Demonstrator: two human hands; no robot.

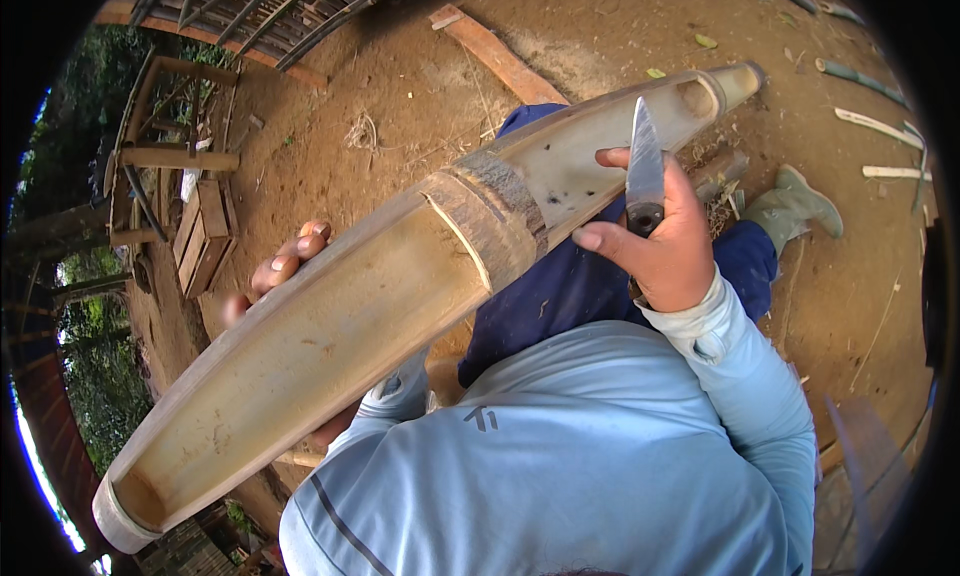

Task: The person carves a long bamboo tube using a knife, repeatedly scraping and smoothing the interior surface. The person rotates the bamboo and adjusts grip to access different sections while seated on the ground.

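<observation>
The split bamboo (330, 346) is slanting across the person's front, the left hand (285, 265) clasping it from beneath with fingers curling up its far side. The right hand (677, 261) is gripping a knife (645, 171), blade pointing away. Dark blue trousers (560, 298) are showing underneath.

Bare brown dirt ground (330, 176) spreads under daylight, scattered with dry bits and a few leaves. A slatted structure (275, 16) of thin poles stands at the upper left, a reddish plank (500, 56) lying to its right. Farther left are a wooden frame (180, 158), a slatted wooden crate (203, 238) and green foliage (95, 406). Pale split strips (880, 126) and a greenish pole (862, 82) lie at the right.
</observation>
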